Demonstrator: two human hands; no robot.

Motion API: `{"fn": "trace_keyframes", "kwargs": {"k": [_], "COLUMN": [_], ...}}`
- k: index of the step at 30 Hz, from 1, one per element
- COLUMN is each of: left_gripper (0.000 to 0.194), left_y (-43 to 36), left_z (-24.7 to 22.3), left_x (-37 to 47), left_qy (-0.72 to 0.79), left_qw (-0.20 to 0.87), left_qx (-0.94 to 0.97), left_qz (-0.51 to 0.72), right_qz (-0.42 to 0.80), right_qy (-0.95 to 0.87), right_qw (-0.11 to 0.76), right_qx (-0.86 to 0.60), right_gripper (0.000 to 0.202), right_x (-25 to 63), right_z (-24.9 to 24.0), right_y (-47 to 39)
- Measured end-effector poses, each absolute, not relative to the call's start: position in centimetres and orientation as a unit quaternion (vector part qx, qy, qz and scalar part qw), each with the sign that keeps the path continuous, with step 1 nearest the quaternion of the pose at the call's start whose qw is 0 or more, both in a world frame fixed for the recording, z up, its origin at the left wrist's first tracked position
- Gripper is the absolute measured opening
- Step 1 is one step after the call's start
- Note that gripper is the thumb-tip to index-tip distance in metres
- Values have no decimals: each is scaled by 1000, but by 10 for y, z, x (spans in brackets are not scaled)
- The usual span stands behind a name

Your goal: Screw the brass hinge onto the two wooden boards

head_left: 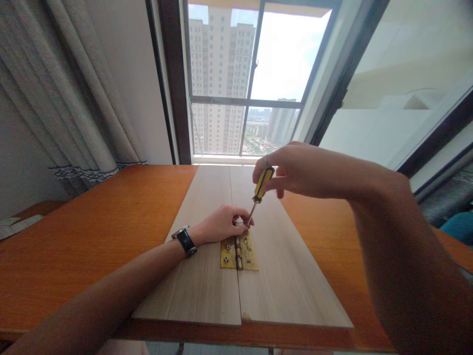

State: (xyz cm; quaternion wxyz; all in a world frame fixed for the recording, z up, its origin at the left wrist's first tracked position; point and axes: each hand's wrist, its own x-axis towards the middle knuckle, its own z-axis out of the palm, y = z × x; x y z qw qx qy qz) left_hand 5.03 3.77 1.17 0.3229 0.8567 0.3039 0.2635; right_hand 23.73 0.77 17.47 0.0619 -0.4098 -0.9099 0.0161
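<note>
My right hand [295, 170] is closed around the yellow and black handle of a screwdriver [262, 186]. The screwdriver leans, its metal shaft running down to my left hand's fingertips. My left hand [221, 224], with a black-strapped watch at the wrist, pinches at the screwdriver's tip; whatever is between its fingers is hidden. Under and in front of that hand, a brass hinge [251, 254] lies open across the seam of two pale wooden boards, the left board [195, 291] and the right board [288, 286]. Two screw heads show in the hinge's left leaf, and holes show in its right leaf.
The boards lie on an orange-brown wooden table [103, 222], close to its front edge. Behind it is a dark-framed window [248, 101]. A grey curtain [81, 88] hangs at the left. A teal object [458, 228] sits at the far right.
</note>
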Motion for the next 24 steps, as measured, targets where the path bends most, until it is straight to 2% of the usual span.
{"fn": "trace_keyframes", "kwargs": {"k": [6,11,18,24], "left_gripper": [17,17,42,23], "left_y": [37,37,39,38], "left_z": [13,14,14,13], "left_x": [51,49,45,46], "left_qy": [311,299,278,288], "left_qw": [318,328,355,327], "left_qx": [857,858,850,857], "left_qz": [260,257,273,275], "right_qz": [-39,-29,-35,-27], "right_qy": [-900,-896,-898,-896], "right_qw": [43,45,57,61], "right_qx": [-432,-441,-435,-439], "right_gripper": [15,15,14,13], "right_x": [228,230,234,233], "right_z": [176,175,172,171], "right_y": [9,12,18,20]}}
